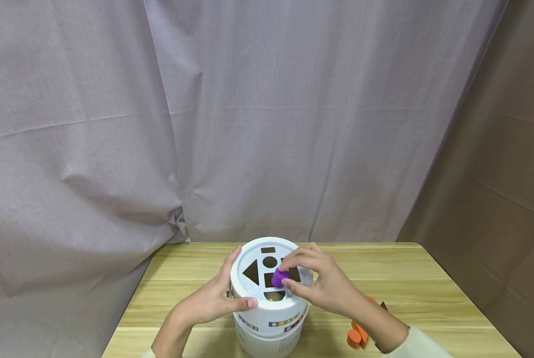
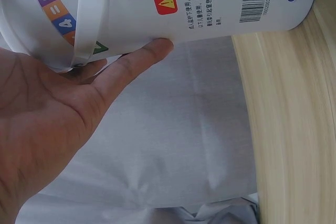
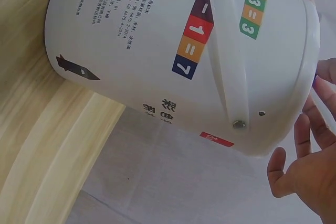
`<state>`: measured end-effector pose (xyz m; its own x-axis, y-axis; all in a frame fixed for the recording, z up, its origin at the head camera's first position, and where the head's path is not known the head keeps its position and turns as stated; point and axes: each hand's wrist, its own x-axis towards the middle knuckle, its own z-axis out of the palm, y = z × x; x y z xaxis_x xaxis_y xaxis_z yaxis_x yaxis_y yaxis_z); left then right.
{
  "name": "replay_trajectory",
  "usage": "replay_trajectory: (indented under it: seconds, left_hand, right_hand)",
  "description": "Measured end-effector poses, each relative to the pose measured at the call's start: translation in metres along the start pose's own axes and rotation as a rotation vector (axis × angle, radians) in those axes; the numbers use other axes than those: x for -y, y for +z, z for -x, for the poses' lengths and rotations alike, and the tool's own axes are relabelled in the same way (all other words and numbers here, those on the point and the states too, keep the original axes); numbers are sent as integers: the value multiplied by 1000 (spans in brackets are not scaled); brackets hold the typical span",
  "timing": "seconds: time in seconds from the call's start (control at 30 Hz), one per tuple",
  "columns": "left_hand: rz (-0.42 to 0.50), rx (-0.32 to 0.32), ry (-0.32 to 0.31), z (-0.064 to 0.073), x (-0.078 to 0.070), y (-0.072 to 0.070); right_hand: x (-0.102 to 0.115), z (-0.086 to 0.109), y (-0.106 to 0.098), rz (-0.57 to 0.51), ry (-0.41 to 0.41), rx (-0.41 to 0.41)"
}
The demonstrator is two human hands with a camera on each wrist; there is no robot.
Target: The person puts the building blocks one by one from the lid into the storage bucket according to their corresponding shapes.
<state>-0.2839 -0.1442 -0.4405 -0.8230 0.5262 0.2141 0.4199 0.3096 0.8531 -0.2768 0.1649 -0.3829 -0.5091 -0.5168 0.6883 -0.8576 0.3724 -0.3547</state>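
A white bucket [image 1: 268, 343] with printed number labels stands near the table's front edge. Its lid [image 1: 289, 247] has cut-out holes: a triangle, a circle, rectangles and a half-round one. My left hand [image 1: 208, 298] steadies the bucket's left side, thumb across the front of the rim; the left wrist view shows a straight finger along the wall. Between thumb and fingers, my right hand [image 1: 325, 281] pinches a small purple block [image 1: 279, 278] over the lid, overlapping the middle rectangular hole. In the right wrist view the bucket's rim hides most of that block.
Orange blocks [image 1: 354, 338] and a dark piece [image 1: 384, 306] lie on the wooden table [image 1: 383, 268], partly hidden beneath my right forearm. A white carrying handle [image 3: 226, 56] hangs against the bucket's side. Grey curtain [image 1: 267, 124] hangs behind the table.
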Motion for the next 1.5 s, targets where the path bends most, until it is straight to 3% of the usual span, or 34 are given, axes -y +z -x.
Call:
replay_trajectory:
  seconds: [0.5, 0.77, 1.2, 1.5]
  left_hand:
    - [8, 6, -33, 0, -1, 0]
    - [8, 0, -25, 0, -1, 0]
    - [-4, 5, 1, 1, -1, 2]
    - [-2, -3, -39, 1, -1, 3]
  right_hand:
    - [-14, -16, 11, 62, 33, 11]
    - [-20, -26, 13, 52, 104, 14]
    - [-27, -28, 18, 68, 122, 18]
    - [-26, -29, 21, 94, 110, 32]
